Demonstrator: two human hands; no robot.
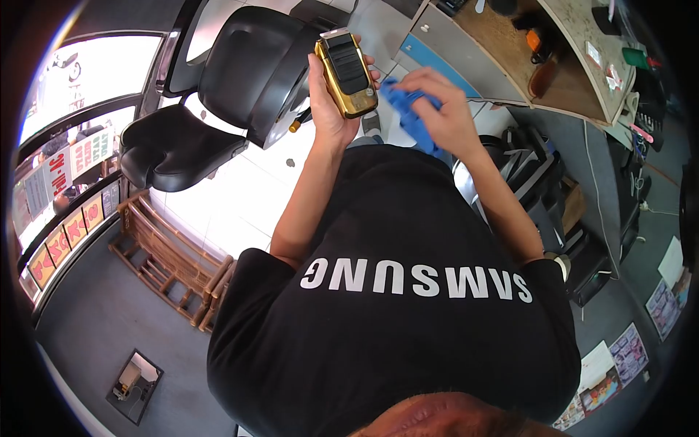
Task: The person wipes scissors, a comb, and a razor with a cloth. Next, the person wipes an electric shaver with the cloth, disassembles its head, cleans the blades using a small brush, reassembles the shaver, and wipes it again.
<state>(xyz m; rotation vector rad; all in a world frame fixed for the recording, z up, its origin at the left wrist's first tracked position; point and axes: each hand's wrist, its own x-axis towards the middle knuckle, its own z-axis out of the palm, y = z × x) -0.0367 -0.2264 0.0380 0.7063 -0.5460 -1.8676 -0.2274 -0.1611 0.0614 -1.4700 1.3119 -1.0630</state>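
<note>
My left hand (329, 102) is wrapped around a gold and black hair clipper (348, 76), held upright with its pale metal end at the top. Its fingertips show along the clipper's right edge. To the right, my right hand (445, 109) pinches a crumpled blue cloth (413, 120), which hangs down below the fingers. The cloth and the clipper are a short way apart. Slight blur softens the right hand and the cloth.
A black salon chair (251, 69) stands ahead on the left, over white floor tiles. Below it is a bamboo bench (171, 266). A wooden counter shelf (502, 44) with small items is at the upper right. Black bags (520, 156) and cables lie to my right.
</note>
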